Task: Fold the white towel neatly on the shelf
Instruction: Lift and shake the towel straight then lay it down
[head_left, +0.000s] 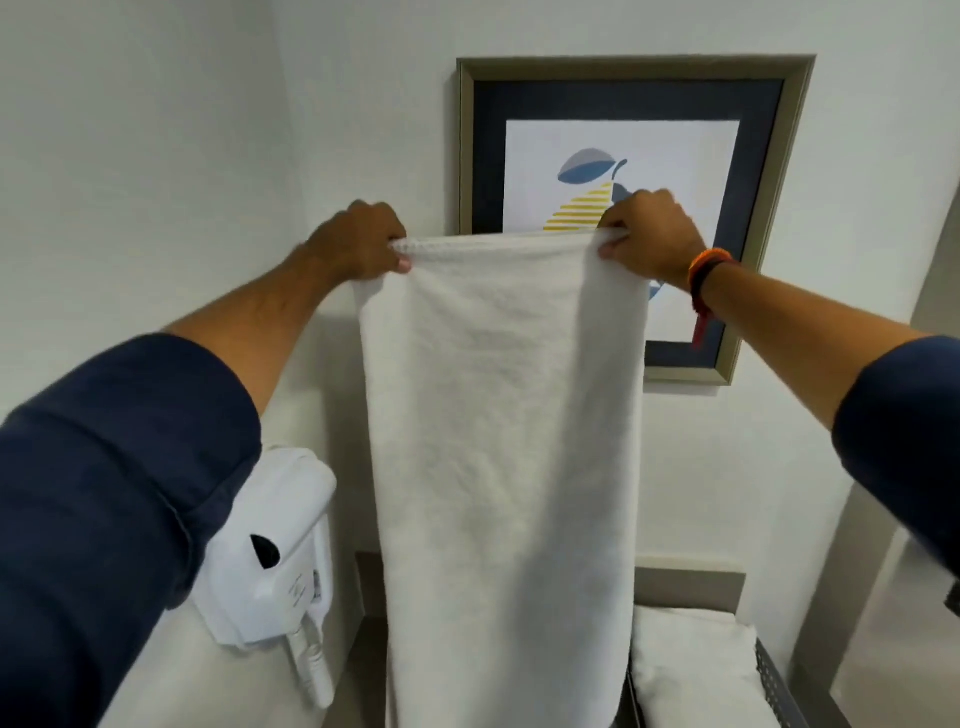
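- Pinching the top edge of the white towel (498, 415) at its two upper corners, both hands are raised in front of the wall; the left hand (358, 244) is closed on the left corner, with the thumb below the hem and the fingers curled over it; the right hand (649, 236) is closed on the right corner in the same manner.
- Between the two hands the hem is pulled almost straight and level; the cloth hangs down from it in one long, flat panel with soft vertical creases; its lower end goes out of the bottom of the view, so I cannot tell where it finishes.
- On the right wrist there is an orange and black wristband (706, 270) with a red strand hanging from it; both forearms are bare, and the dark blue sleeves (114, 493) are pushed up near the elbows.
- Behind the right hand a framed picture (623, 156) hangs on the white wall; the towel covers its lower left part.
- At the lower left a white wall-mounted hair dryer (275, 551) sits beside the hanging towel, with its cord below it.
- At the lower right a folded white towel (696, 670) lies on the shelf (691, 587), just beside the hanging cloth; the shelf has a grey-beige back edge.
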